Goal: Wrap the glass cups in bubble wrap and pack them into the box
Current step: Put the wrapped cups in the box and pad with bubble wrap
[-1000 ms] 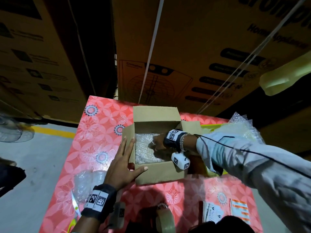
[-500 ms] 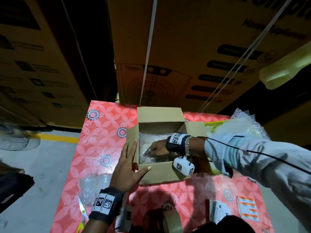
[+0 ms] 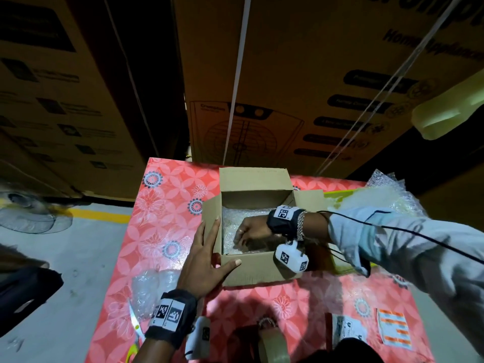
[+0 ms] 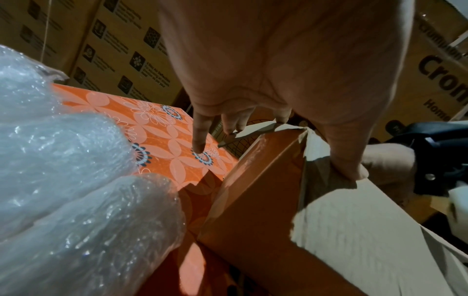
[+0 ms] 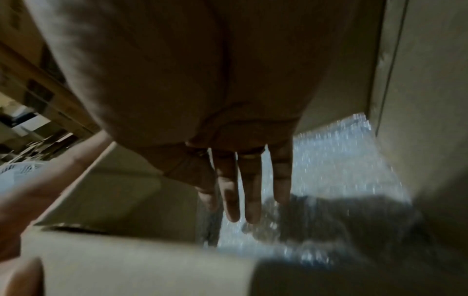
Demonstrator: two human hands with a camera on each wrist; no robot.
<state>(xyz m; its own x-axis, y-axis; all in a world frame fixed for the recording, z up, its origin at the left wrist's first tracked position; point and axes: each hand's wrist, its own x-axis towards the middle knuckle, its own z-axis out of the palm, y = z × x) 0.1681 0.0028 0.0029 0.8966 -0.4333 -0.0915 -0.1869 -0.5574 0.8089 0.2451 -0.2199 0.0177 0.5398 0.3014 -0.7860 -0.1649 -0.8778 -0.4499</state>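
Note:
An open cardboard box stands on the pink flowered table. Bubble wrap fills its bottom; no bare glass cup shows. My right hand reaches inside, its fingers straight and spread just over the bubble wrap, holding nothing. My left hand lies flat against the box's left flap, with the thumb on the front wall's edge. A bubble-wrapped bundle lies on the table left of the box, large in the left wrist view.
Scissors lie by my left wrist and a tape roll sits at the near edge. Loose bubble wrap is heaped at the right, printed labels lie near right. Tall cartons stand behind the table.
My right hand has stretched its fingers out leftward over the wrap inside the box. The left hand has stayed against the box's left side.

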